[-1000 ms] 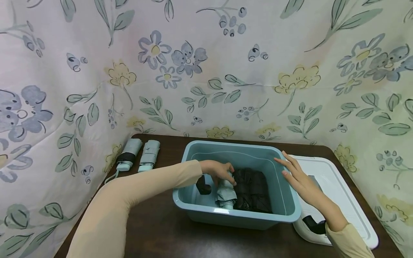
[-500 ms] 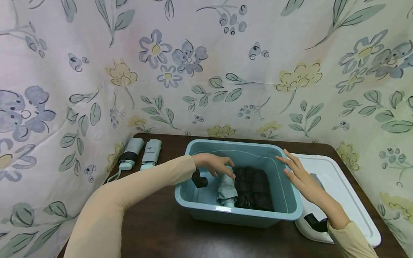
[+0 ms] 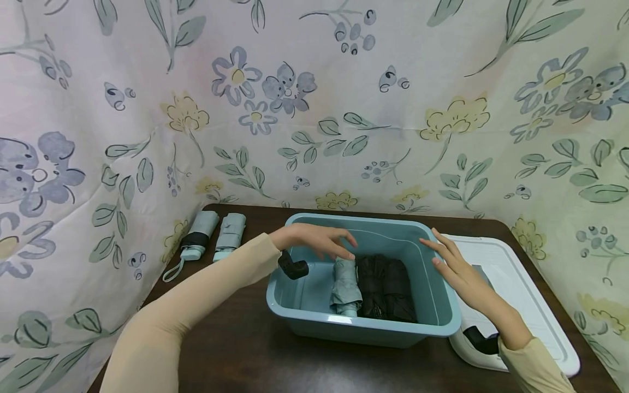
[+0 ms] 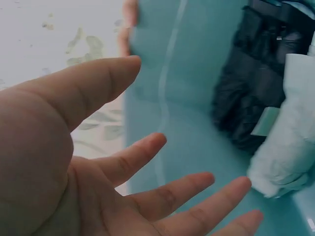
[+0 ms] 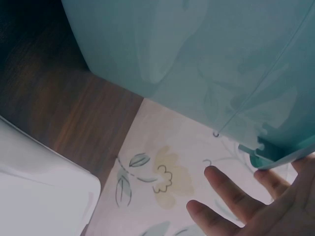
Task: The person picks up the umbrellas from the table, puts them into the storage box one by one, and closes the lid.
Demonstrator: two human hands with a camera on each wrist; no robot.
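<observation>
A blue plastic bin (image 3: 363, 322) stands on the dark table. Inside it, a folded light-blue umbrella (image 3: 346, 284) lies beside two black folded bundles (image 3: 385, 289), which look like folded umbrellas. My left hand (image 3: 316, 240) hovers above the far end of the light-blue umbrella, holding nothing. In the left wrist view its fingers (image 4: 192, 184) are spread and apart from the umbrella (image 4: 290, 132). My right hand (image 3: 459, 273) rests on the bin's right rim with straight fingers, seen also in the right wrist view at the rim's corner.
Two more folded light-blue umbrellas (image 3: 199, 234) (image 3: 230, 234) lie at the table's back left, one with a black band and a wrist loop. A white lid (image 3: 521, 295) lies to the right of the bin, under my right forearm. Floral cloth (image 3: 314, 109) hangs behind the table.
My left hand has let go of the light-blue umbrella in the bin and risen up and to the left. My right hand has stayed at the rim.
</observation>
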